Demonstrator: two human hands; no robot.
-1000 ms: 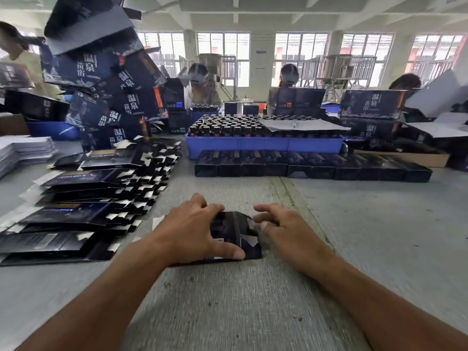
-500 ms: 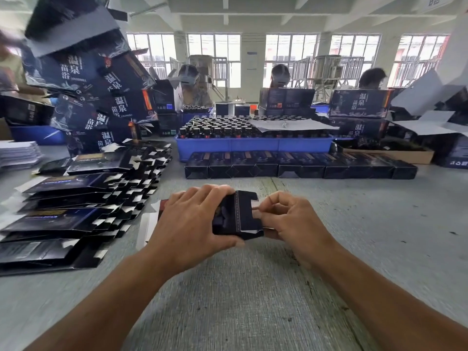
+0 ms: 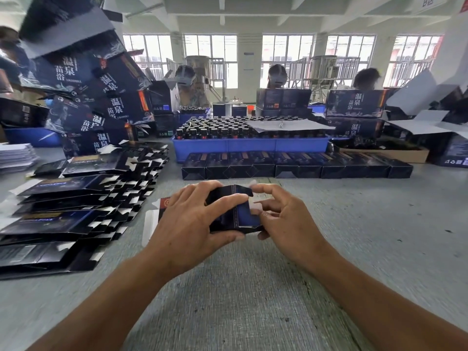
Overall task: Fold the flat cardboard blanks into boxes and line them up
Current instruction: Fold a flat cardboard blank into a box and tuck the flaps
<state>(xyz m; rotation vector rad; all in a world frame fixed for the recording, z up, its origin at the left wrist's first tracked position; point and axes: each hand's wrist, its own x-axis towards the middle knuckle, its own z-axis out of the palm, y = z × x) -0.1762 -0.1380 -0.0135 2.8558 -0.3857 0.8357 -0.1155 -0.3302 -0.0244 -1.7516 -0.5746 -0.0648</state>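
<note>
1. Box blank, dark navy printed cardboard [image 3: 234, 211], partly opened into a sleeve; held above the grey table [image 3: 354, 224] at centre, between both hands.
2. Left hand [image 3: 187, 224]: curled over the blank's top and left side, index finger laid across its upper face, thumb beneath the lower edge.
3. Right hand [image 3: 286, 219]: fingers bent at the blank's right end, fingertips pinching the small pale flaps there.
4. Second blank, flat, with pale underside and red emblem [image 3: 154, 216]: lying on the table just left of and under the left hand.
5. Stock of flat dark blanks with white-edged tabs [image 3: 83, 198]: overlapping stacks, well left of the grip.
6. Row of finished dark boxes [image 3: 296, 164]: lined up side by side, beyond the hands.
7. Blue plastic tray [image 3: 250, 145] of dark bottles: directly behind that row.
8. Large dark printed cartons [image 3: 83, 84]: heaped at far left, behind the stacks; more at far right.
9. Persons seated across the table, partly hidden by cartons.
</note>
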